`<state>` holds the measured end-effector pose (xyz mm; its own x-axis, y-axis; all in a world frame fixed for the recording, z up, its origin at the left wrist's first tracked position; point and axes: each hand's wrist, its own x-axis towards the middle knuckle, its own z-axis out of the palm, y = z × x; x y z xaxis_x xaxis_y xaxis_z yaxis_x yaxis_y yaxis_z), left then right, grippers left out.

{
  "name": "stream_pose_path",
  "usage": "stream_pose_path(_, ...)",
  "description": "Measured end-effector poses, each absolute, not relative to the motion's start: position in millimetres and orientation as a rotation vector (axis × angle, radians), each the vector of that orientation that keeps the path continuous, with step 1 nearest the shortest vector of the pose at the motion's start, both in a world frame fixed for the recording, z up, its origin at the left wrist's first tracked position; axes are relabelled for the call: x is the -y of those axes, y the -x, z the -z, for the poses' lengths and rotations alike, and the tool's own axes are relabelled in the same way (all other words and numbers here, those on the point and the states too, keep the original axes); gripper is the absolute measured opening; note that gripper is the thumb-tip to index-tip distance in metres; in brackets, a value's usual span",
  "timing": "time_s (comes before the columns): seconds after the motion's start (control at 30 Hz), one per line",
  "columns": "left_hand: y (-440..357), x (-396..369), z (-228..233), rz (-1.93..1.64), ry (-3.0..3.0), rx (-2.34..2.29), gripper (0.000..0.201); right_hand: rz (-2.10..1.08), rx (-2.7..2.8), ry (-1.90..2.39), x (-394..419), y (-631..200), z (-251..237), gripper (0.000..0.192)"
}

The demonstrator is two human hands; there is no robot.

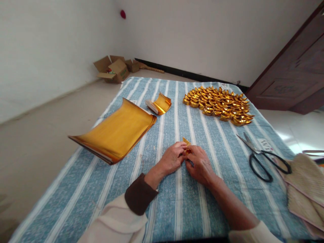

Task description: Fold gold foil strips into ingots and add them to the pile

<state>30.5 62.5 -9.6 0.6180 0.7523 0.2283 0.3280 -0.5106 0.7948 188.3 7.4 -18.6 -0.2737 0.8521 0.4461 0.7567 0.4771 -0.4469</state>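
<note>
"Pinching this gold foil [186, 140] with our 2 hands, how do we work it well?"

"Gently, we'd say: our left hand [174, 155] should steady it while our right hand [199, 165] presses evenly, lightly enough to keep any crease clean."

"How closed are our fingers?"

"Curled in nearly together on both sides, with the piece caught between them, low over the striped cloth [187, 209]. (Our knuckles hide the exact grip, so we cannot tell which fingertips bear on it.)"

"And how does it look?"

"Small and yellow-gold, with a flat, angular end showing beyond our fingertips and a shinier, orange glint between our hands. We can't see the rest. Its colour resembles the stacked sheets [113, 131] to our left."
</note>
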Motion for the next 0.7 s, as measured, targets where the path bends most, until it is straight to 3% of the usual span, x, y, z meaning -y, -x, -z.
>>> stream_pose_path(0.33,-30.8,-61.5,3.8,-0.756,-2.088,-0.818,0.021,-0.233,2.017,1.377,-12.7,-183.3,26.6,0.023)
stream_pose_path(0.7,-29.2,-61.8,6.2,-0.706,-2.139,-0.835,0.022,-0.561,2.004,1.195,-19.3,-213.1,17.2,0.021)
